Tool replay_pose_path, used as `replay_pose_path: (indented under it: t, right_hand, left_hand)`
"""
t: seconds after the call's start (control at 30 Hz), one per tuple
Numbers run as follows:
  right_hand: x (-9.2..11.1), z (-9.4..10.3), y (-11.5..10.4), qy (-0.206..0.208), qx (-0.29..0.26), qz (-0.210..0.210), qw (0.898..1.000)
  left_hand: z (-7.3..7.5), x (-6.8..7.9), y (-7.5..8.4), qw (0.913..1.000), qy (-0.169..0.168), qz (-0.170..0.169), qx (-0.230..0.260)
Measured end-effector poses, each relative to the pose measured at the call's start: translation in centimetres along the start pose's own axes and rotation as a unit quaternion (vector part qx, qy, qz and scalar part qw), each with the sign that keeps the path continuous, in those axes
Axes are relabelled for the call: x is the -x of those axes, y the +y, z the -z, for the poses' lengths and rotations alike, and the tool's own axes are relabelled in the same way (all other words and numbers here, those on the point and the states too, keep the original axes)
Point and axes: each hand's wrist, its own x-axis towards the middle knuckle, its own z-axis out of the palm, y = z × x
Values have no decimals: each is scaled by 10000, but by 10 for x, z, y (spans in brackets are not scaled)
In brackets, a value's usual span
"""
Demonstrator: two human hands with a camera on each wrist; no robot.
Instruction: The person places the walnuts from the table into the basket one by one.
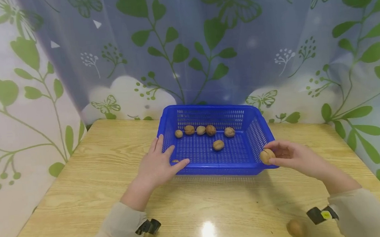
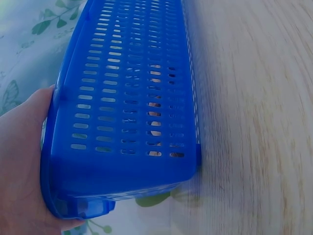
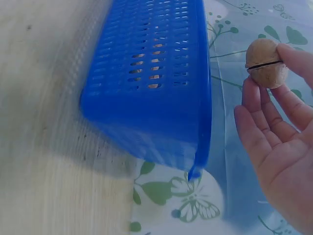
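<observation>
My right hand (image 1: 293,158) pinches a walnut (image 1: 267,156) between thumb and fingertips, overlapping the front right corner of the blue plastic basket (image 1: 214,165) in the head view. A dark slit runs across the shell of this walnut (image 3: 266,63) in the right wrist view. Fingers spread, my left hand (image 1: 156,164) rests on the basket's front left corner, its thumb lying over the front rim. Several walnuts (image 1: 218,145) lie on the basket floor, mostly along the back; another beside the left thumb is largely hidden.
A round brown nut (image 1: 297,229) lies on the wooden table (image 1: 190,205) near the right wrist. Behind the table hangs a curtain (image 1: 184,58) printed with leaves and butterflies. The basket stands toward the table's back edge, close to the curtain.
</observation>
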Motion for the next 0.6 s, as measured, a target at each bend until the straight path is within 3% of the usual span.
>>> replay_pose_path:
  t: [0.37, 0.6]
  right_hand:
    - [-65, 9, -26, -352, -215, 9, 9991]
    - [-101, 11, -34, -230, -174, -33, 9996]
  left_hand:
    - [0, 1, -1, 10000, -14, 31, 26]
    - [-1, 0, -2, 10000, 36, 4, 38]
